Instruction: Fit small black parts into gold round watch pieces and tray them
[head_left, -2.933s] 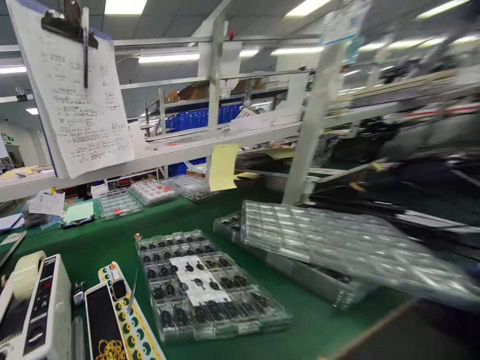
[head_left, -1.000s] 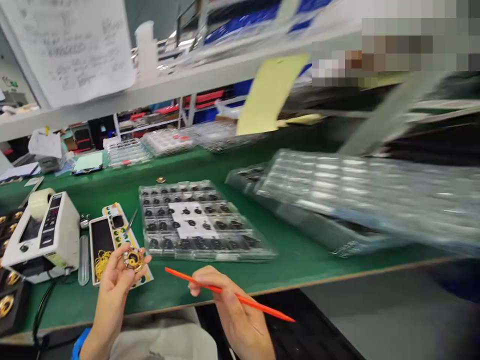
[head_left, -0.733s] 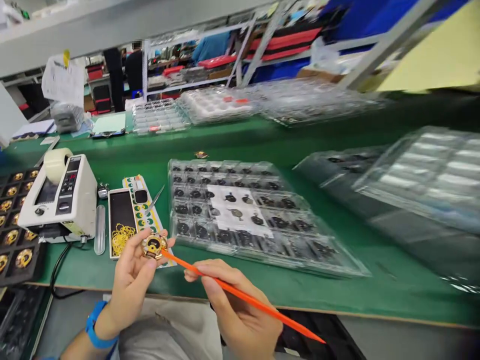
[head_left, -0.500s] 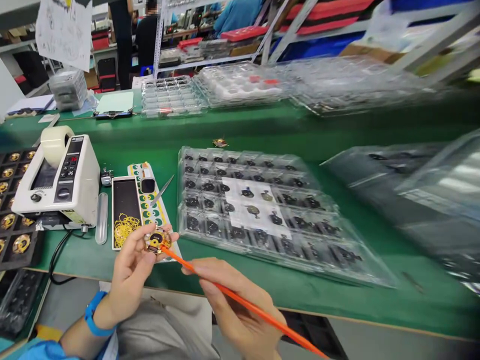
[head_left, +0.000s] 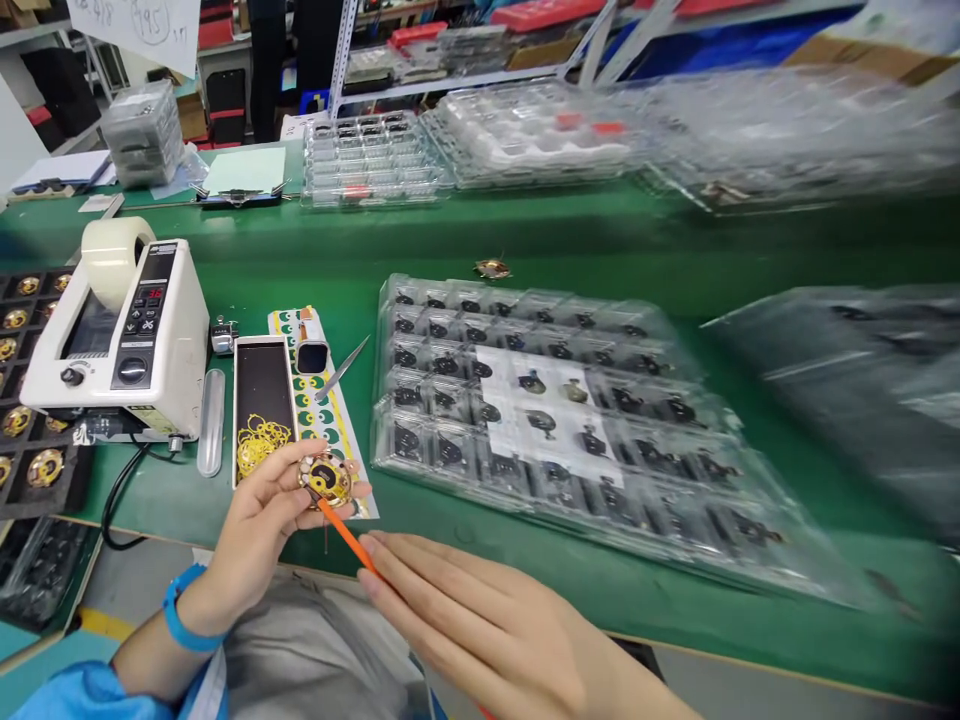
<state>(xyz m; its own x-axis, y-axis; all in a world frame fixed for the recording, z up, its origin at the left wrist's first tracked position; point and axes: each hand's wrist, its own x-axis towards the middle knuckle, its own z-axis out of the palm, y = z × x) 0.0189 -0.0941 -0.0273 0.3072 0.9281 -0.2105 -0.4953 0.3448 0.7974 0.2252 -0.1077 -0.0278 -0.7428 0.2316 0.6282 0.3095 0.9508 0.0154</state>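
My left hand (head_left: 255, 520), with a blue band at the wrist, pinches the edge of a small round gold-coloured part with a black centre (head_left: 330, 482) just above the table's front edge. In my right hand (head_left: 495, 615) is a slim orange stick-like tool (head_left: 345, 533), gripped between thumb and fingertips. The tool's narrow end meets the lower left rim of the round part; whether it presses on it, I cannot tell. Behind the left hand lies a sheet of yellow and green stickers (head_left: 346, 450), beside an open box (head_left: 262, 375) holding loose yellow rings.
A white tape dispenser (head_left: 161, 340) stands at the left, near a black tray (head_left: 71, 490) of gold round parts. Pointed metal tweezers (head_left: 345, 367) lie on the stickers. Clear plastic trays (head_left: 442, 480) of dark parts cover the middle. Another gold piece (head_left: 493, 268) lies behind them.
The view has shifted, so the table things appear further right. My right hand has turned, its back now showing, and the tool's tip has moved to the round part's lower left rim.
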